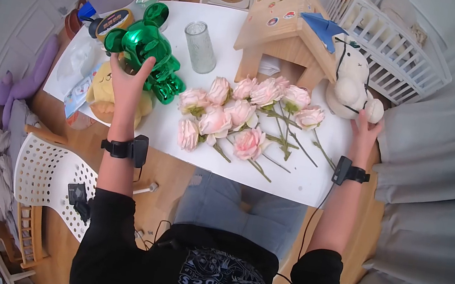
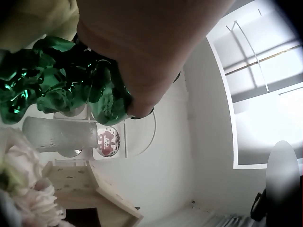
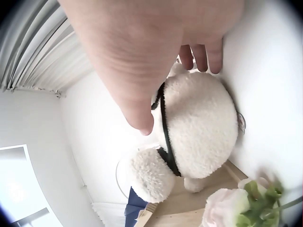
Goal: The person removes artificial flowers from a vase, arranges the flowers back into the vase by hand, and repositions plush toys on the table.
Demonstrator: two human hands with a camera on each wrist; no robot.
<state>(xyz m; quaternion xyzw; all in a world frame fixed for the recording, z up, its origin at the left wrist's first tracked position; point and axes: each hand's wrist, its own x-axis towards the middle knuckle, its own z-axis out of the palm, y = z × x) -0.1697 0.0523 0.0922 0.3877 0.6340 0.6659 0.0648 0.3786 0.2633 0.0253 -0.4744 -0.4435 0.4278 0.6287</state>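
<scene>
My left hand grips a shiny green bear figure at the table's left, thumb along its near side. The other fingers are mostly hidden behind it. In the left wrist view the hand overlaps the glossy green body. My right hand is at the lower end of a white plush toy with black straps, at the table's right. In the right wrist view its fingers stretch nearly straight beside the fluffy body, with the thumb at the other side. Pink artificial flowers lie between the hands.
A ribbed glass vase stands behind the flowers. At the back right is a wooden toy house with a blue piece on its roof. A yellow plush sits beside my left wrist. A white perforated chair is at left.
</scene>
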